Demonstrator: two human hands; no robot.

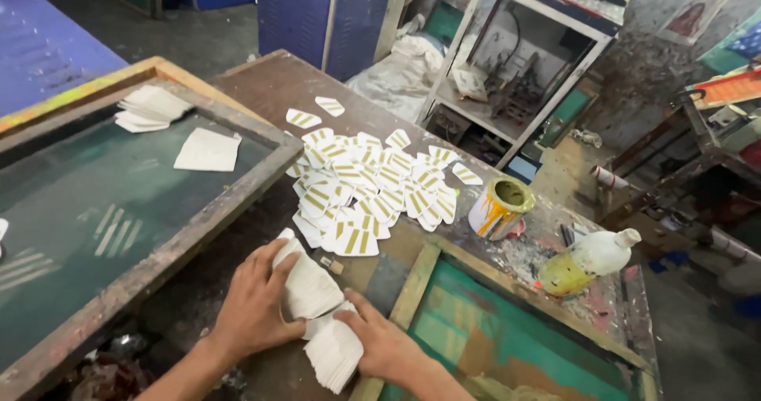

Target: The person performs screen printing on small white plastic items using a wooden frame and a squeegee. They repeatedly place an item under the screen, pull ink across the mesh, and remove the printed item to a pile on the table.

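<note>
Left hand (255,302) is cupped over the top of a stack of blank white cards (307,286), fingers curled around its far edge, grasping it against the brown worktable (261,80). Right hand (386,344) lies just beside it, palm down, fingers spread on the lower part of the same pile, where the cards fan out (334,353) toward the wrist; it presses and steadies rather than clenches. The two hands sit close, thumbs nearly meeting over the stack. Just beyond the fingertips of both hands: a loose heap of printed cards (372,187), white with yellow stripes, overlapping each other, with a few strays (304,119) lying apart on the far side. Left of the left hand: a large wooden-framed screen (178,234) with dark mesh, faint stripe pattern in it. On that mesh, well beyond the left hand, a single white sheet (208,150) and a small pile of white cards (151,108). Under and right of the right hand: a second wooden frame with green mesh (483,330). Further right and beyond the right hand: a paint-smeared tin (501,208), open top, yellow drips, and a plastic bottle (588,261) lying tilted, yellowish liquid inside. A metal rack (527,60) stands past the table edge.
</note>
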